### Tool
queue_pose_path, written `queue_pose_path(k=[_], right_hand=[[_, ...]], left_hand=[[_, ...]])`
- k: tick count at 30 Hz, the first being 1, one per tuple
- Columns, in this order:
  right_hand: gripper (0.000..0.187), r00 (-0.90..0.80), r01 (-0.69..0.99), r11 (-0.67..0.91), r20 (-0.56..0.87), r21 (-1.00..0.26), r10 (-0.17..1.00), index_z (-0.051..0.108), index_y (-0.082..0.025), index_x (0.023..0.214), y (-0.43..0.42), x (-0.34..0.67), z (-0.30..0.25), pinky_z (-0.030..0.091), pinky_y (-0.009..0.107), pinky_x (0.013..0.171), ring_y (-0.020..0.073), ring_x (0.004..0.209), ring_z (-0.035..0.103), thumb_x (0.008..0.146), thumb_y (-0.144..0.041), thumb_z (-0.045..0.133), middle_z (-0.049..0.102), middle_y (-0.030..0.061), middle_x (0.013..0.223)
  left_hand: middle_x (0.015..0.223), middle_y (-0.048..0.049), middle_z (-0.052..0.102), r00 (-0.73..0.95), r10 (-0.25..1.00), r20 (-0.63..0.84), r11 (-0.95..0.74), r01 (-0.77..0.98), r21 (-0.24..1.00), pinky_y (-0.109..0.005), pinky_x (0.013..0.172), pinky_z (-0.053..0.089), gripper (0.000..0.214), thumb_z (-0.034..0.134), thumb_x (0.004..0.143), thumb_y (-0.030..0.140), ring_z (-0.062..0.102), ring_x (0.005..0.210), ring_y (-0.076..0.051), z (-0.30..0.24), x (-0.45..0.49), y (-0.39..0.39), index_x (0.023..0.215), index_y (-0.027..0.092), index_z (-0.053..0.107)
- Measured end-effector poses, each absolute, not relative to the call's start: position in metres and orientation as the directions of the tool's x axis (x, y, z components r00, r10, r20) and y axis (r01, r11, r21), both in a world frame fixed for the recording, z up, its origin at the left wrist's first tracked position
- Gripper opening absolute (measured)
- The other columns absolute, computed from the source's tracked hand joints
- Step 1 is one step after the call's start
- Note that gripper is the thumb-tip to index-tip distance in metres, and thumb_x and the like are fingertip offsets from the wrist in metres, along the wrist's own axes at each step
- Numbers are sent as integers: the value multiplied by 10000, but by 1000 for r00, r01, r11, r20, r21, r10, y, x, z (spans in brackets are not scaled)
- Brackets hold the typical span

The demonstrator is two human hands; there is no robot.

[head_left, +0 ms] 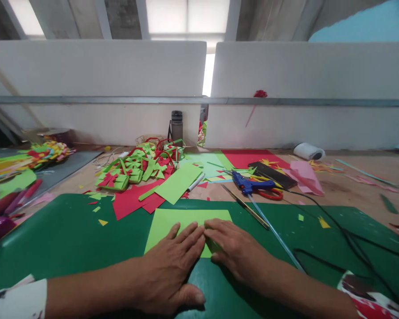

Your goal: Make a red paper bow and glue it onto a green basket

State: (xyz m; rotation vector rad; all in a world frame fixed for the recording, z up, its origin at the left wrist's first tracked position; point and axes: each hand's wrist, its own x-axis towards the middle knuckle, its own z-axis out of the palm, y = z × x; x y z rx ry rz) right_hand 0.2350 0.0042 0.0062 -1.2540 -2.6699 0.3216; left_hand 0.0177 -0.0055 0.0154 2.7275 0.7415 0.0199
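We see two bare forearms reaching in from the bottom edge, each ending in an uncovered hand: the left hand and the right hand. We find no rings, watch or gloves on either. The sleeves are pushed back toward the elbows. The left sleeve is mostly white, with small dark and reddish marks along its edge. The right sleeve is white too, printed with bold patches of red and dark brown or black. We see short, plain fingernails on the fingers.
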Motion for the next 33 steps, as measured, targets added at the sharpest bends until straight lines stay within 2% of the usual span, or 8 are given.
queue_pose_path(k=[2,5,12,19,22,26,29,33], right_hand=[[554,-647,739,611,-47,-286,761,427,-149,1381,6,240,7,272,540,1066,314,1338,325,852,-250,557,380,175,1449],[619,-659,742,596,-174,-308,731,252,-192,1463,7,247,12,165,581,1096,293,1392,182,914,-391,457,215,128,1516],[703,-574,817,530,-231,-226,786,158,-91,1465,13,244,10,110,562,1107,294,1399,71,935,-538,271,70,145,1519],[632,-403,914,396,-97,-85,910,340,-66,1420,47,255,0,204,581,1084,322,1369,240,913,-443,369,282,168,1479],[553,-395,910,397,44,-116,918,448,-80,1364,56,262,-1,306,534,1060,316,1320,361,889,-365,433,414,179,1421],[441,-427,869,460,192,-183,884,553,-106,1261,62,269,0,390,484,1014,304,1248,463,874,-294,456,535,178,1324],[382,-426,843,466,197,-267,883,599,-165,1198,64,272,4,434,465,963,295,1181,523,851,-295,504,598,141,1253],[331,-386,840,414,151,-351,910,646,-155,1093,66,270,12,454,422,908,281,1067,587,807,-303,570,657,126,1140]], left_hand=[[1501,-206,17,870,485,-84,-812,484,325,-571,1099,102,832,352,899,630,6,1388,-338,14,17,-3,1482,99,87],[1499,-206,-10,876,473,-92,-808,473,350,-629,1066,107,800,380,888,633,-20,1371,-371,15,13,0,1486,168,123],[1522,-167,18,871,487,-59,-770,461,440,-699,1013,47,718,364,875,664,-55,1364,-377,21,13,0,1470,303,182],[1504,-230,54,886,459,-61,-809,446,384,-703,999,74,675,361,897,627,-38,1357,-388,25,12,2,1455,264,252],[1507,-223,101,888,454,-70,-830,450,329,-733,965,139,602,365,924,572,10,1347,-431,17,14,5,1446,292,263],[1518,-182,131,901,426,85,-896,407,175,-745,930,225,453,345,975,433,94,1345,-448,-8,15,11,1418,380,269],[1514,-168,179,908,396,135,-917,384,102,-728,927,274,419,334,989,380,141,1348,-441,-20,14,14,1405,386,283],[1504,-163,223,911,391,131,-919,378,114,-733,927,275,414,357,977,406,182,1342,-449,-21,14,13,1388,365,323]])
